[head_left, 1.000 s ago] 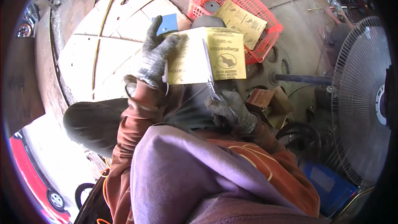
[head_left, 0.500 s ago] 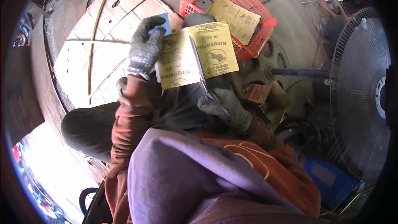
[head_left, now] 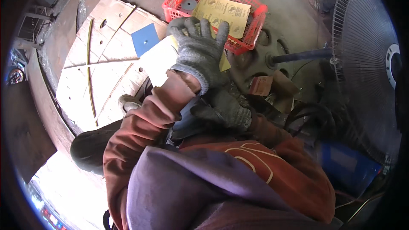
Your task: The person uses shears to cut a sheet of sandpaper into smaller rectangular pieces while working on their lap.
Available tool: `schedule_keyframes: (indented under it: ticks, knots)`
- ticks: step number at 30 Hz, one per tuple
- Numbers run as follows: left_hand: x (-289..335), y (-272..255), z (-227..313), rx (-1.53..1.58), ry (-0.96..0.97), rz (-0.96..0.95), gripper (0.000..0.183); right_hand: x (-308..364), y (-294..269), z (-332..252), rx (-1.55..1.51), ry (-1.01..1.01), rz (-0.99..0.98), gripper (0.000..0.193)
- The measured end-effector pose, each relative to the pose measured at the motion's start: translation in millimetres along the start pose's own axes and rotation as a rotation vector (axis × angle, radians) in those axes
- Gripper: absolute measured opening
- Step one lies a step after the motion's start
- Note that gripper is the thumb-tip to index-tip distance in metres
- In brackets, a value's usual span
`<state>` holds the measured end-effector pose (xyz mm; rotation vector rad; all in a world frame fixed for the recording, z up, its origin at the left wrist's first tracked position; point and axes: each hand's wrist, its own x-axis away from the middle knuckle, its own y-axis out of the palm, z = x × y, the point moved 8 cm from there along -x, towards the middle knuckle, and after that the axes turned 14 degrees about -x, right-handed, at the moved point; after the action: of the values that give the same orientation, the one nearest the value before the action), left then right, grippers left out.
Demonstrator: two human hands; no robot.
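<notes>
My left hand (head_left: 200, 51), in a grey knit glove, lies spread over a yellow sandpaper sheet (head_left: 225, 62) above my lap. Most of that sheet is hidden under the glove; a pale, glaring part (head_left: 159, 61) shows to the left. Close below, my gloved right hand (head_left: 226, 113) is curled around the scissors, whose blades are out of sight behind my left hand and wrist. A small blue square sheet (head_left: 145, 40) rests on the cardboard, left of the sandpaper.
Flattened cardboard (head_left: 113, 55) covers the floor at left. A red plastic basket (head_left: 255, 30) ahead holds a yellow sandpaper sheet (head_left: 226, 10) and a grey disc (head_left: 188, 4). A standing fan (head_left: 366, 59) is at right, near an opened small carton (head_left: 279, 89).
My left hand has let go of the blue sheet, now on the cardboard, and moved right onto the sandpaper. The scissor blades, visible before, are now covered. The view has shifted slightly.
</notes>
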<state>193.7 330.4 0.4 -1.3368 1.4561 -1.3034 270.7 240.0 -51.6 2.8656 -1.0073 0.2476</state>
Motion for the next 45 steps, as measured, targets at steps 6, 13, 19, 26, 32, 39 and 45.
schedule_keyframes:
  ticks: [6, 13, 19, 26, 32, 39, 45]
  knots:
    - [-4, 11, -17, 0.041, -0.142, 0.073, 0.125, 5, -2, 14, 0.173, 0.189, -0.037, 0.044]
    - [-4, 7, -33, 0.17, -0.148, 0.207, 0.125, 9, -3, 17, 0.084, 0.246, -0.016, 0.043]
    - [11, 3, -38, 0.391, -0.077, 0.435, 0.121, 0, 7, -19, 0.192, 0.001, 0.014, 0.05]
    - [71, 59, -141, 0.867, -0.287, 0.302, 0.079, 15, -1, 30, -0.074, 0.517, 0.0, 0.043]
    - [62, 140, -152, 1.404, -0.183, -0.007, 0.047, 18, -7, 31, -0.13, 0.562, 0.053, 0.045]
    - [42, 128, -151, 1.371, -0.187, 0.078, 0.032, 14, -7, 18, -0.067, 0.573, 0.077, 0.045]
    - [34, 134, -142, 1.388, -0.12, -0.01, 0.047, 19, -7, 22, -0.093, 0.662, 0.079, 0.041]
